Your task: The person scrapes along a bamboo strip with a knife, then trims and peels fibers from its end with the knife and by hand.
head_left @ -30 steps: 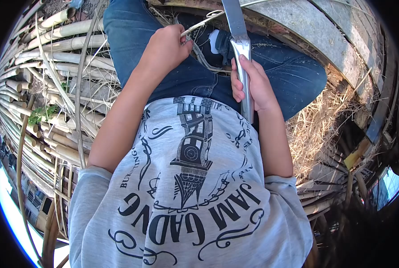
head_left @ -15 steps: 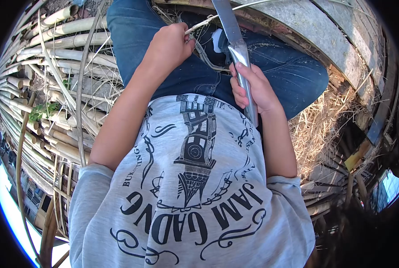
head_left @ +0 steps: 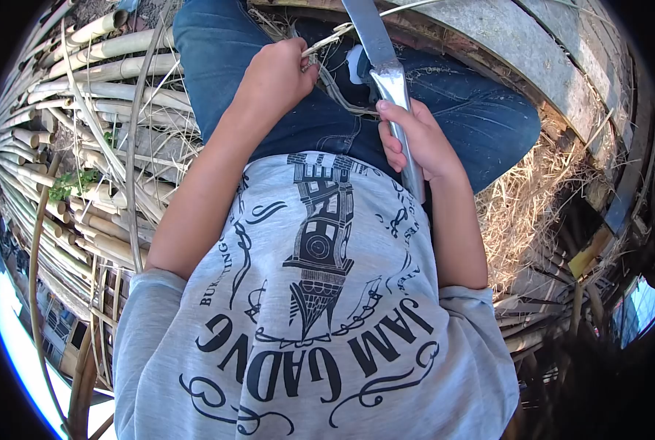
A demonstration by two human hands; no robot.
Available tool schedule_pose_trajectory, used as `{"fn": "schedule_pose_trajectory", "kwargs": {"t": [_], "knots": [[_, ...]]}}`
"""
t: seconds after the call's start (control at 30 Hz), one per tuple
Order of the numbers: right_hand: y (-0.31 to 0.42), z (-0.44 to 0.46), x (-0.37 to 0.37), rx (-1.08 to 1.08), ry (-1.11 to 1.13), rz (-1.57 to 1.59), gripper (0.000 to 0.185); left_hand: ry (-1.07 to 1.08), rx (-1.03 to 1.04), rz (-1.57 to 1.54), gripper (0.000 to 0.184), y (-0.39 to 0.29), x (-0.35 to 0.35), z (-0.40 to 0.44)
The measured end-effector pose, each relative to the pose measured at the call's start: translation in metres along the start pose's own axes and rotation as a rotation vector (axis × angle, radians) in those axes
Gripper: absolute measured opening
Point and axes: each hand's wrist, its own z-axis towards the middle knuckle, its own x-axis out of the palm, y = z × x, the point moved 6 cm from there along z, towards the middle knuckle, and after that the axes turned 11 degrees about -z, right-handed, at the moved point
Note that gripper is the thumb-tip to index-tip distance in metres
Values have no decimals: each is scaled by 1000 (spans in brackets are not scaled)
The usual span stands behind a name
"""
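My left hand [head_left: 279,73] is closed around a thin bamboo strip [head_left: 329,41], pinched between thumb and fingers above my lap. The strip looks frayed near the blade, and a pale length continues to the upper right on the blade's far side. In my right hand [head_left: 417,139] is a machete [head_left: 372,33] with a shiny metal handle, fingers wrapped round it. Its blade points up and slightly left, crossing the strip; whether they touch I cannot tell. The blade's tip is out of view. A bent, greyish strip [head_left: 335,92] hangs below my left hand over the jeans [head_left: 459,110].
Many cut bamboo poles [head_left: 107,92] lie stacked on the left, with long loose strips [head_left: 133,147] across them. Grey boards [head_left: 503,44] run along the upper right. Dry shavings [head_left: 522,198] are heaped by my right knee.
The machete has shifted slightly left, its blade still across the strip. My right hand has moved a little with it; my left hand stays nearly in place.
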Motion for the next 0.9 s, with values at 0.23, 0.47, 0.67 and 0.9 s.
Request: {"fn": "schedule_pose_trajectory", "kwargs": {"t": [0.23, 0.47, 0.67, 0.9], "knots": [[2, 1, -11, -164, -291, 15, 25, 2, 9, -23, 26, -6, -1, 6], [6, -4, -4, -69, -99, -224, 20, 29, 9, -1, 26, -8, 3, 7], [-6, 4, 0, -46, 64, 151, 16, -23, 54, -130, 26, -9, 1, 6], [-4, -1, -15, -111, -183, -18, 15, 243, -223, -700, 16, 19, 6, -3]]}}
